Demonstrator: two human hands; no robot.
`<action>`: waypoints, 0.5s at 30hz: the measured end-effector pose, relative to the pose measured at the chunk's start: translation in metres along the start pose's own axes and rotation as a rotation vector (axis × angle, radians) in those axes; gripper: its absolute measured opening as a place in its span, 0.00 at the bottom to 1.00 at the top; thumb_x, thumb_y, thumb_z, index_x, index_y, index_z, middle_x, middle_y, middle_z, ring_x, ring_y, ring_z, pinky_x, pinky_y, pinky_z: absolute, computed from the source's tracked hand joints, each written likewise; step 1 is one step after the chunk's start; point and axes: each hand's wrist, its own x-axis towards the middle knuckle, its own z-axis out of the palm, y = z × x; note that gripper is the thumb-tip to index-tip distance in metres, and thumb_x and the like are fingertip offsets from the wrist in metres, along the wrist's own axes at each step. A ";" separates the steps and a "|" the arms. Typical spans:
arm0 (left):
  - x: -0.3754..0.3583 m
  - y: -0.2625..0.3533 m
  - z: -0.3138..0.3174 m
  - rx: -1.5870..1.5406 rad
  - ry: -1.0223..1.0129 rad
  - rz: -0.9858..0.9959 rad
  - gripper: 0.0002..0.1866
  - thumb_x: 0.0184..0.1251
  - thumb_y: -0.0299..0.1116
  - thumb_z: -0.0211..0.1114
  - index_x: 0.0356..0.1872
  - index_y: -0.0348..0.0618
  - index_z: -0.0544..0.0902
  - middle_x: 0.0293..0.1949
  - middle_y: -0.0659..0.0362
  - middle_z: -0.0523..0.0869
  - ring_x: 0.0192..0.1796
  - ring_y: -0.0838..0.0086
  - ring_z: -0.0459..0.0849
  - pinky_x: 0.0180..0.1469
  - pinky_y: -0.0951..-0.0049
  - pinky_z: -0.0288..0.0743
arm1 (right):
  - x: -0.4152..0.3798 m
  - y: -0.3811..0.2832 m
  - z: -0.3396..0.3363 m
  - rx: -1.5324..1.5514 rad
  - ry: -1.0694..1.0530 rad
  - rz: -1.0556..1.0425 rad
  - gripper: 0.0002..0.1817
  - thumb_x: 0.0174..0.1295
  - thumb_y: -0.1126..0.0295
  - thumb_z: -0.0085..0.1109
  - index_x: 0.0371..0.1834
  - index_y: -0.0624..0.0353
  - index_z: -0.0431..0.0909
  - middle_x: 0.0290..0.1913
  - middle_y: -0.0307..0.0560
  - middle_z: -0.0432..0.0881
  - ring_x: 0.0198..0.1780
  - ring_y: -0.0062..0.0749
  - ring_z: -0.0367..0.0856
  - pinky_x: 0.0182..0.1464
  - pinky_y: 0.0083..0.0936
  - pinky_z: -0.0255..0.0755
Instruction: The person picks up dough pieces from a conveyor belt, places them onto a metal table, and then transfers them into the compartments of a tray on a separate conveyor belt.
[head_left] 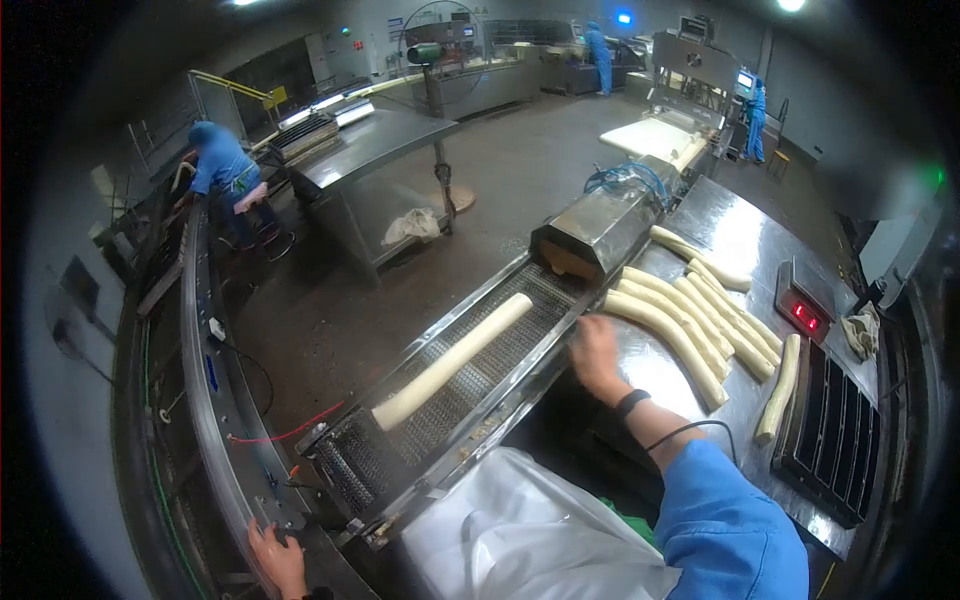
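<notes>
My left hand [278, 560] rests at the lower left on the curved metal rail [205, 410], fingers spread and holding nothing. Beside the metal mesh conveyor [350, 455], at its right edge, is my right hand [596, 352]. It holds nothing I can see, and its fingers reach forward, slightly bent. One long pale dough log [455, 360] lies lengthwise on the mesh, apart from both hands. Just right of my right hand, several similar dough logs [668, 335] lie side by side on the steel table [735, 225]. A single dough log [779, 390] lies nearer, against a black slotted tray [830, 430].
A steel-hooded machine [600, 220] covers the conveyor's far end. A scale [805, 300] with red digits stands on the right table, near a crumpled cloth [861, 331]. Co-workers in blue stand at left [228, 170], far back [599, 60] and right [757, 120]. Another steel table [380, 140] stands mid-room.
</notes>
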 end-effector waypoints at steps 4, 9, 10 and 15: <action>0.000 -0.005 0.003 -0.059 0.003 0.024 0.18 0.47 0.25 0.63 0.43 0.29 0.80 0.65 0.44 0.67 0.68 0.50 0.64 0.68 0.57 0.61 | 0.003 -0.127 0.062 0.465 -0.252 -0.397 0.23 0.45 0.85 0.53 0.49 0.61 0.77 0.50 0.58 0.76 0.56 0.53 0.74 0.60 0.42 0.69; 0.001 -0.007 0.005 -0.081 0.028 0.025 0.17 0.47 0.25 0.64 0.42 0.30 0.80 0.64 0.44 0.68 0.67 0.50 0.65 0.67 0.57 0.62 | -0.041 -0.270 0.105 0.398 -0.624 -0.754 0.12 0.50 0.74 0.57 0.40 0.59 0.77 0.39 0.49 0.79 0.47 0.46 0.76 0.54 0.40 0.67; 0.000 -0.007 0.004 -0.075 0.033 0.020 0.17 0.47 0.25 0.64 0.42 0.30 0.80 0.64 0.44 0.68 0.67 0.50 0.65 0.67 0.57 0.62 | -0.054 -0.291 0.105 0.363 -0.651 -0.732 0.19 0.49 0.72 0.58 0.47 0.60 0.76 0.42 0.51 0.78 0.50 0.47 0.75 0.56 0.41 0.67; 0.001 -0.008 0.005 -0.049 0.069 0.064 0.16 0.47 0.25 0.64 0.41 0.32 0.81 0.63 0.44 0.69 0.66 0.50 0.66 0.66 0.56 0.63 | -0.067 -0.334 0.098 0.248 -0.891 -0.655 0.20 0.46 0.71 0.63 0.46 0.60 0.79 0.41 0.53 0.80 0.47 0.49 0.78 0.53 0.40 0.69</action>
